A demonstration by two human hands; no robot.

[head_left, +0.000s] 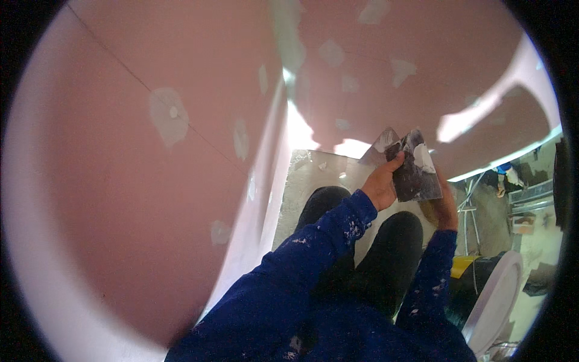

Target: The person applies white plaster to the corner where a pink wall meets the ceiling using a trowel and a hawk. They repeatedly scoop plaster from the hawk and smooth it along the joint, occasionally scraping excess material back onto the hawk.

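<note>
Right of centre, my left hand (381, 186) is closed, its thumb pressed on a wide, flat putty knife (413, 186). White compound (424, 158) sticks to that dark, smeared blade. A second putty knife's blade (381, 142) shows behind it, greyish and overlapped. My right hand (446, 204) comes up behind the near blade and closes around a knife there; most of its fingers are hidden, as are both handles. Blue sleeves spotted with white cover both forearms. Beyond the blades rises a pink board wall (386, 102) with pale filler patches.
Another pink wall (120, 199) fills the left, meeting the far one at a filled corner. A pale-rimmed round container (509, 286) stands at lower right. Metal legs (472, 223), metal lengths (531, 202) and part of another person (511, 174) are farther right. Concrete floor (292, 202) lies below.
</note>
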